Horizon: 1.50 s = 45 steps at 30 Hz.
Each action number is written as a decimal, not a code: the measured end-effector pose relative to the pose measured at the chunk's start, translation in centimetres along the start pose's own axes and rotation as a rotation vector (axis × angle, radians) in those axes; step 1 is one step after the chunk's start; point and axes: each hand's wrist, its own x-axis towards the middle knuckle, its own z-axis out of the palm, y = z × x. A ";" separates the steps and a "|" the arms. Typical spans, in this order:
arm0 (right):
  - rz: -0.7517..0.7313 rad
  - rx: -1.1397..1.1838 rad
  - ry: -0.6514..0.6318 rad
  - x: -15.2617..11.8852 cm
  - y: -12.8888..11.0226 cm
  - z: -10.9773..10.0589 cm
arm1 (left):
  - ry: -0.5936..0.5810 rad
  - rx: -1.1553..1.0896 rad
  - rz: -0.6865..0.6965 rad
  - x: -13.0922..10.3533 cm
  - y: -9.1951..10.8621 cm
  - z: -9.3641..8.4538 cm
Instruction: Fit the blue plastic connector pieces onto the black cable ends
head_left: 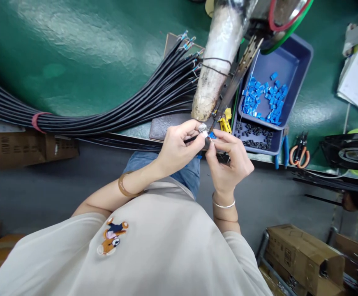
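Observation:
My left hand [181,142] pinches the end of a black cable [191,139] near the bench edge. Close beside it, the fingers of my right hand [229,158] are pressed together around a small blue connector piece [212,135] at the cable's tip. Thin wires show between the fingertips, but how they meet the blue piece is too small to tell. Just above my hands hangs a white wrapped tube [215,61] beside a metal bar [236,78]. A yellow tool part [225,121] sits right behind my right fingers.
A thick bundle of black cables [114,117] lies along the bench at left, bound with a red tie [38,122]. Bins at right hold blue connectors [266,98] and small black parts [255,135]. Blue-handled pliers [285,150], orange-handled cutters [300,154] and a fan [354,154] stand further right.

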 end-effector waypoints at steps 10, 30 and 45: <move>-0.063 -0.072 -0.044 -0.3 0.1 -0.1 | -0.037 -0.010 -0.077 -0.1 -0.4 -0.3; 0.059 0.042 -0.065 0.1 -0.4 -0.7 | -0.159 -0.219 -0.138 0.4 -0.2 -0.9; 0.029 0.063 -0.050 0.6 0.3 -0.4 | -0.043 -0.141 -0.081 0.7 -0.3 -0.1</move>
